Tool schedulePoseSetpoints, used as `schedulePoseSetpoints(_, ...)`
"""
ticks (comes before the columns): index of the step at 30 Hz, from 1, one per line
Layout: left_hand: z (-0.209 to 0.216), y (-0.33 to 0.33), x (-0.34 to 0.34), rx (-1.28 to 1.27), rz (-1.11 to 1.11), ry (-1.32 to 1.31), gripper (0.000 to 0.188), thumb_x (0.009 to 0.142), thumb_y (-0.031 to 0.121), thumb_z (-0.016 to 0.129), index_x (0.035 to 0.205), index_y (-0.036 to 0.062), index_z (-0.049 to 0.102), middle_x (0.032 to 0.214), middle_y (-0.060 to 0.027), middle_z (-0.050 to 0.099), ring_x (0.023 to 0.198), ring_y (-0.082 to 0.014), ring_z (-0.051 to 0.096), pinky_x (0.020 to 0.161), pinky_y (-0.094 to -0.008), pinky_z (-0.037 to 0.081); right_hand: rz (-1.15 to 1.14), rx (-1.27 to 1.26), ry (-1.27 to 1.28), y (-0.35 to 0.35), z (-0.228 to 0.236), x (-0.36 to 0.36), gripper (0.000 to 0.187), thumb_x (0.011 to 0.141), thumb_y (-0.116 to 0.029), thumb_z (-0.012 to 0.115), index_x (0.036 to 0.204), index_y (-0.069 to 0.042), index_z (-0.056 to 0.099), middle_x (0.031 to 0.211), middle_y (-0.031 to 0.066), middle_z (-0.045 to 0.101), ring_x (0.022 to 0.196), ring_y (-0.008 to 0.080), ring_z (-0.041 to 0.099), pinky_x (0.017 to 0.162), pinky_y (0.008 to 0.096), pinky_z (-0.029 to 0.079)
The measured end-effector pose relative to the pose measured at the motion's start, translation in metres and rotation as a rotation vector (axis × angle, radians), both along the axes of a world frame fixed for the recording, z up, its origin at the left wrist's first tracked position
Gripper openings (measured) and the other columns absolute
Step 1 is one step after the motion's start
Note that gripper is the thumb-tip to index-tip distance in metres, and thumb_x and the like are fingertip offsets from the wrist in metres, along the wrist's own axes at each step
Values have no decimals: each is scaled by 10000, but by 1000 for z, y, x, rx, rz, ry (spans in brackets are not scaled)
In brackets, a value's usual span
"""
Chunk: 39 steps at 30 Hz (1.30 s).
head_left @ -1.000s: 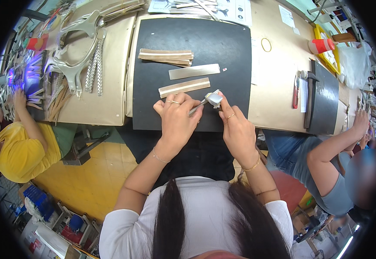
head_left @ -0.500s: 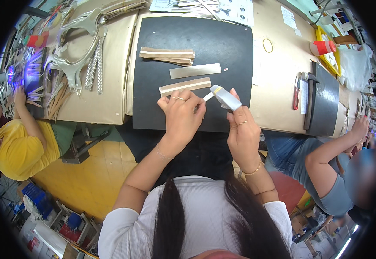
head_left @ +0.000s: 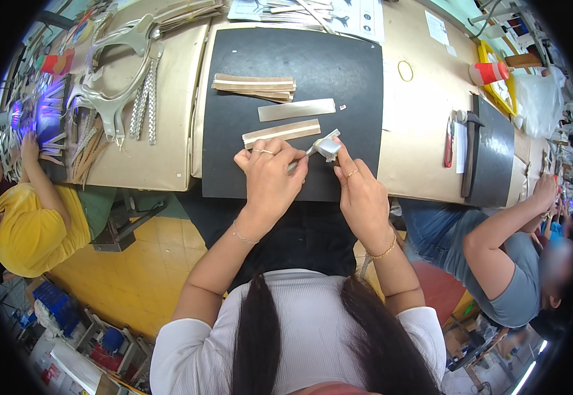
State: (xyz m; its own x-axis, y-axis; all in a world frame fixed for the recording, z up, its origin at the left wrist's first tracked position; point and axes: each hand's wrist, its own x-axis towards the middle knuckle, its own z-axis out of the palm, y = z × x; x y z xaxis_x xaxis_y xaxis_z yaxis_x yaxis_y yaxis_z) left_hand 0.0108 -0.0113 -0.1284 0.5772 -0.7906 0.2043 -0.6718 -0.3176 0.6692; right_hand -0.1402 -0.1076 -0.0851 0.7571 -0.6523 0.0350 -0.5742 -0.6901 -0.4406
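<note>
Pinching the slim end of the folded silver piece (head_left: 328, 149), our left hand (head_left: 270, 172) keeps thumb and forefinger closed above the near half of the black mat (head_left: 228, 148). Our right hand (head_left: 363, 197) is over the mat's near right corner, forefinger touching the piece's right side, thumb apart; whether the other fingers grip it from beneath, we cannot tell. Half a second ago we had that piece slanting toward the mat's right edge, with our right hand lower and farther right; now it is bunched up between our two hands. Just beyond our left knuckles, the brown strip with a pale stripe (head_left: 281, 133) lies as it did, and so do the plain grey strip (head_left: 296, 110) and, toward the mat's far left corner, the pile of brown strips (head_left: 253, 87).
</note>
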Motion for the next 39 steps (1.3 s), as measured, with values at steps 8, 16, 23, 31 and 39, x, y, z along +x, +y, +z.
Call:
schedulePoseSetpoints(8,1,-3,-4,21,26,3,65,787,157,803,791,110,757,818,18,641,891,-196,580,872,-400,291,-24,48,-255,5,8,1,513,994,-138,629,1498,-164,534,821,102,579,655,310,633,577,424,519)
schedulePoseSetpoints(16,0,-7,-6,23,18,-16,80,785,160,811,799,112,748,823,21,631,887,-196,579,867,-402,285,-17,50,-197,0,6,3,517,986,-133,641,1492,-161,540,833,95,594,646,299,632,582,417,526)
schedulePoseSetpoints(23,2,0,-7,18,11,-77,84,801,166,807,848,111,765,846,37,634,886,-180,574,864,-395,277,22,19,25,3,1,0,500,1007,-160,622,1500,-176,534,810,94,568,632,296,632,571,423,523)
schedulePoseSetpoints(31,2,1,-3,48,25,-4,75,805,165,801,828,100,771,835,17,643,907,-187,587,863,-393,281,19,-52,-12,-2,-1,2,516,1003,-161,631,1507,-162,523,824,92,583,626,294,627,567,423,516)
schedulePoseSetpoints(39,5,-1,-3,53,30,-6,94,797,162,802,773,98,738,841,10,648,926,-204,592,863,-404,286,64,-23,20,4,11,6,516,980,-141,653,1485,-158,549,830,83,591,639,290,638,567,407,520)
